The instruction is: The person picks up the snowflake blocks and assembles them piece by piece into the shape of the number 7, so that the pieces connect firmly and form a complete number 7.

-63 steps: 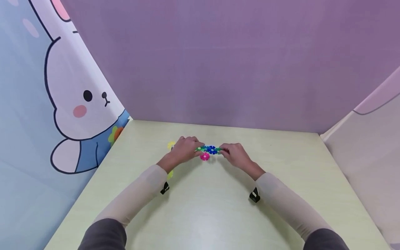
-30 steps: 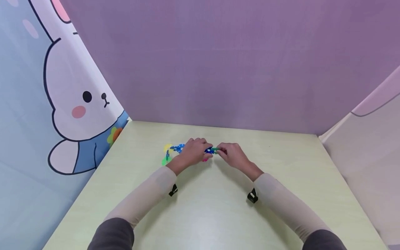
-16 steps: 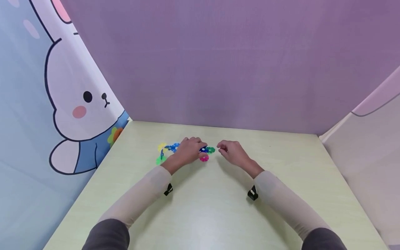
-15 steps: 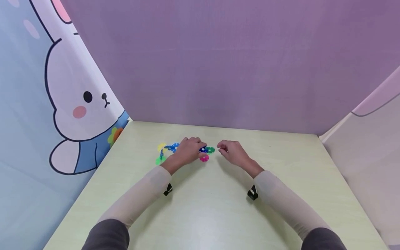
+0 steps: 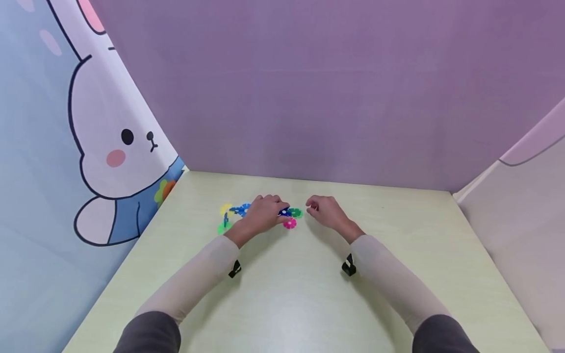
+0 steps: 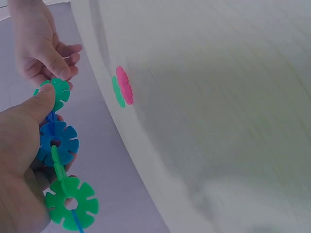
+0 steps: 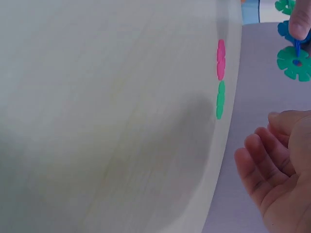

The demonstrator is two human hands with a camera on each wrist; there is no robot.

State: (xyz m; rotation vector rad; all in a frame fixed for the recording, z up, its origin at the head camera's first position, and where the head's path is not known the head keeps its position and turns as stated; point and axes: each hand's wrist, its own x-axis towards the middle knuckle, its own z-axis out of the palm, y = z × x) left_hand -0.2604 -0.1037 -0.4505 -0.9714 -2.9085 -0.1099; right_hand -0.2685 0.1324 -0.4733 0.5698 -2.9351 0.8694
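My left hand grips a chain of slotted plastic snowflake discs, its thumb over a green disc near one end in the left wrist view. A dark blue disc and a green end disc show past its fingertips. On the other side the chain runs on through a blue disc and a yellow disc to a light green disc. My right hand is just right of the green end, fingers loosely bent and holding nothing. The palm hides the chain's middle.
A loose pink disc lies on the pale table below the chain, with a loose green disc beside it. Behind the table stands a purple wall panel; a rabbit-print panel is on the left.
My right fingers, earlier pinching the green end disc, have let go and sit slightly apart from it. My left hand first went right, then back left with the chain.
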